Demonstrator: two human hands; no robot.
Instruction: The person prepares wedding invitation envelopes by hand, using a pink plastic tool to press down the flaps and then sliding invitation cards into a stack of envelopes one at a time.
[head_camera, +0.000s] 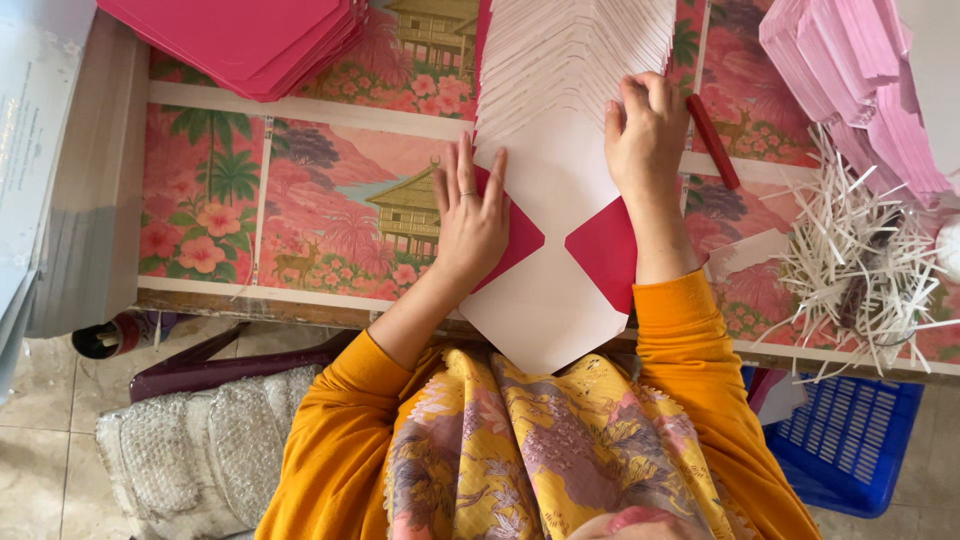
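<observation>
My left hand (470, 215) lies flat, fingers spread, on the envelope blank (555, 290); right hand (645, 130) presses open-palmed on the fanned stack (575, 50) just above, gripping nothing. Blank's long axis runs away from me, near point hanging over the table (300, 300) edge twd my lap, w/ a red stick (712, 140) beside my right hand.

Bright, even daylight — soft shadows, sharp centre, slight stretch at edges.
</observation>
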